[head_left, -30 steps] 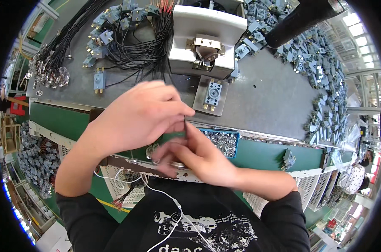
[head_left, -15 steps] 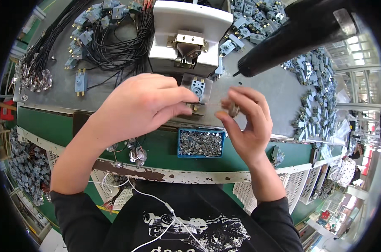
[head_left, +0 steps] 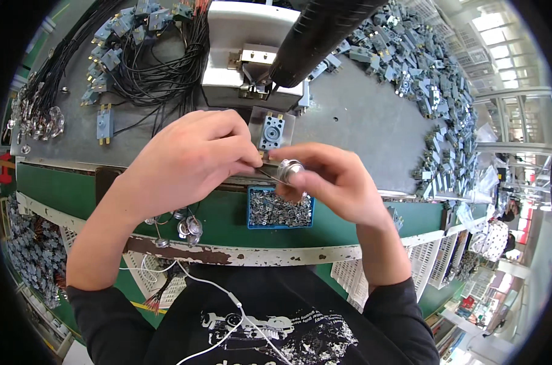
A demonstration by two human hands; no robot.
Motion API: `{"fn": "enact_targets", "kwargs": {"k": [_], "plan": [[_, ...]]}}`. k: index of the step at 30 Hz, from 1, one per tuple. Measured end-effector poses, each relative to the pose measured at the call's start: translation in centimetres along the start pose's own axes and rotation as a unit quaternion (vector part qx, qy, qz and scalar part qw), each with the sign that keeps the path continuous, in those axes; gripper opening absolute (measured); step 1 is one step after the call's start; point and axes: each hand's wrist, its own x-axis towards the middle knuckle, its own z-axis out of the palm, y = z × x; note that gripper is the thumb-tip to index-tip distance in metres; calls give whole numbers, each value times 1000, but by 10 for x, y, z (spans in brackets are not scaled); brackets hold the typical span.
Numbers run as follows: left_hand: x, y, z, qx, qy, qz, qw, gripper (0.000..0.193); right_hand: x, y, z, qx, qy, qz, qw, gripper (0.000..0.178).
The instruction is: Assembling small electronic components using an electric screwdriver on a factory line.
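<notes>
Your left hand [head_left: 194, 161] has its thumb and forefinger pressed together, pinching the end of a thin lead [head_left: 268, 175]. Your right hand [head_left: 340, 182] pinches a round metal part [head_left: 290, 170] between thumb and fingers. The lead runs across the short gap between your hands to that part, and both are held up over the near edge of the gray worktable [head_left: 361, 134].

Just beyond your fingertips, a blue-gray block [head_left: 273, 130] lies on a metal plate [head_left: 288, 129], in front of the white machine [head_left: 224, 55]. A black cylinder [head_left: 324, 39] slants in from the far side, covering part of the machine. On the near side, below your right hand, a blue tray [head_left: 250, 214] holds small metal pieces [head_left: 279, 210]. More round metal parts [head_left: 191, 228] lie near your left forearm.

To the far left are a bundle of black wires [head_left: 145, 79] and a single wired block [head_left: 104, 125]; to the far right spreads a heap of blue-gray blocks [head_left: 410, 70].
</notes>
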Motion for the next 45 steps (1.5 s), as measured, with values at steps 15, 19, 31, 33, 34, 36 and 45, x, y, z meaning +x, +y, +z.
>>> {"fn": "enact_targets", "kwargs": {"k": [15, 19, 31, 33, 34, 36, 45], "plan": [[-1, -18, 14, -80, 93, 35, 992, 28, -2, 25, 13, 11, 60, -144, 988, 40], [-12, -22, 8, 20, 41, 129, 991, 20, 22, 14, -9, 15, -57, -39, 997, 37], [-4, -10, 7, 4, 14, 47, 999, 34, -13, -20, -12, -260, 148, -150, 942, 28], [13, -10, 13, 18, 31, 26, 999, 28, -15, -24, -16, -218, 248, -304, 893, 25], [19, -11, 15, 36, 52, 1, 998, 24, -12, -27, -24, -237, 233, -384, 861, 26], [23, -18, 27, 20, 46, -22, 999, 22, -5, -40, -29, -241, 248, -479, 807, 31], [23, -25, 28, 12, -38, -111, 993, 23, 68, -94, -20, -114, 283, -393, 867, 105]]}}
